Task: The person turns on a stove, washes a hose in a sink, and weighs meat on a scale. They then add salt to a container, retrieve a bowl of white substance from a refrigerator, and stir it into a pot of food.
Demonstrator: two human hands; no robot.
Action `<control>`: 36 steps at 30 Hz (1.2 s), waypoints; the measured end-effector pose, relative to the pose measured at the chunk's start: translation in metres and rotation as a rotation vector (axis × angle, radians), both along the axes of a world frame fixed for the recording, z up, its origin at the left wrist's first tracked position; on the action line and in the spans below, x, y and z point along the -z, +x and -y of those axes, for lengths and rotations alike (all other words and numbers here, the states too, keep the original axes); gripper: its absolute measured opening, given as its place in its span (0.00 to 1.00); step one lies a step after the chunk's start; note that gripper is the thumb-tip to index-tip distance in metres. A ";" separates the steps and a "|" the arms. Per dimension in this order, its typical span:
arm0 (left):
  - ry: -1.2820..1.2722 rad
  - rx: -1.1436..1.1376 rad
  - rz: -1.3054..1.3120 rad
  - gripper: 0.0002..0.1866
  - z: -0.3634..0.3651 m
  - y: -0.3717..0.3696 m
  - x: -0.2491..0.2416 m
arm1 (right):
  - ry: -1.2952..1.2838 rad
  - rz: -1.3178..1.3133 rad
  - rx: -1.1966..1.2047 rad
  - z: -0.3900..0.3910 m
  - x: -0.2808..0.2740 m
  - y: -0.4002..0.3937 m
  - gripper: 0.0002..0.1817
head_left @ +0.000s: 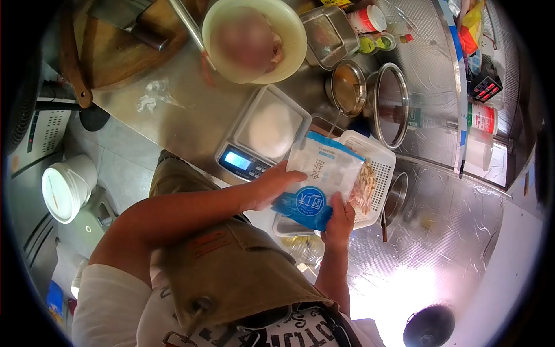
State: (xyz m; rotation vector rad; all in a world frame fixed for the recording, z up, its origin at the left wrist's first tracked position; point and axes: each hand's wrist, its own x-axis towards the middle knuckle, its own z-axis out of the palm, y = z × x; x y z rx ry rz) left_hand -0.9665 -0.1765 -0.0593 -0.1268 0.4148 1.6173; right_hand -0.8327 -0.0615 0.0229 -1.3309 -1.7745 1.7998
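Both hands hold a blue-and-white plastic bag (324, 168) with printed characters and a round blue logo. My left hand (269, 186) grips its left edge, thumb on the front. My right hand (339, 217) grips the lower right edge; its far fingers are hidden behind the bag. Just left of the bag is a digital scale (238, 162) with a lit display. On it sits a shallow tray (298, 107) holding a pale white mound (270, 130). Partly behind the bag, a white perforated basket (378, 156) contains pale shredded food (364, 191).
A cream bowl (298, 34) with meat stands at the back, beside a metal container (329, 34). Metal strainers (347, 87) and a saucepan (396, 199) lie to the right. A cleaver (124, 11) rests on a round wooden board (110, 52). A lidded white bucket (60, 188) is on the floor.
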 end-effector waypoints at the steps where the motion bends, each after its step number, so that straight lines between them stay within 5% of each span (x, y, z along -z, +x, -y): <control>1: -0.009 0.008 0.005 0.26 0.000 0.000 0.000 | -0.011 0.009 -0.007 0.000 -0.001 0.000 0.17; 14: -0.014 -0.002 -0.002 0.27 0.003 -0.002 -0.005 | -0.012 0.024 -0.025 0.000 -0.003 0.002 0.17; 20: -0.082 -0.007 -0.245 0.28 0.008 -0.001 -0.013 | 0.041 0.088 -0.058 -0.002 0.000 0.006 0.16; 32: -0.060 -0.001 -0.130 0.28 0.002 0.004 -0.005 | -0.017 0.012 -0.001 0.004 -0.007 0.002 0.16; 36: -0.060 -0.044 -0.319 0.28 0.009 -0.002 -0.020 | 0.039 0.011 -0.014 0.005 -0.005 0.007 0.15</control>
